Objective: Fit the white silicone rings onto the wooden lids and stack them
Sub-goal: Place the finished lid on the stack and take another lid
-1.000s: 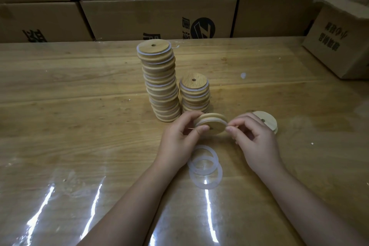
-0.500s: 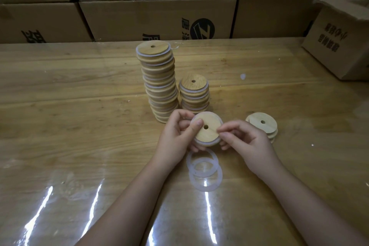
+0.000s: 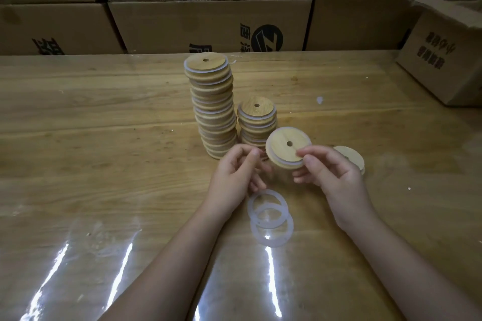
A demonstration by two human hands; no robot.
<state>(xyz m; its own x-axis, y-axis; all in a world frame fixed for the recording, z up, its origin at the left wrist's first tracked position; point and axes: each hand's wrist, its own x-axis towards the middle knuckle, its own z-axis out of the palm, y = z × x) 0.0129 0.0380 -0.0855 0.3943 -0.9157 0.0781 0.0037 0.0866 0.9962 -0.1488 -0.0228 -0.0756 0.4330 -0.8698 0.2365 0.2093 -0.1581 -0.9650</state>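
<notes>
Right grip point(image 3: 331, 172) pinches ringed lid point(image 3: 280, 148), tilted, near short stack point(image 3: 257, 122); left grip point(image 3: 234, 174) loosely curled, empty. Two loose rings point(image 3: 271, 243) on tabletop point(image 3: 104, 138) between wrists.

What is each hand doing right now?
Left hand: open, fingers loosely curled, holding nothing.
Right hand: pinching a ringed wooden lid.

Pretty dim, murky shot overall. Light from above bounces off the glossy film-covered wooden table point(image 3: 104, 125) as long white glare streaks near the bottom edge. The brown cardboard boxes point(image 3: 182, 26) behind sit in shadow. Wide-angle bend curves the edges, and fine detail's soft.
</notes>
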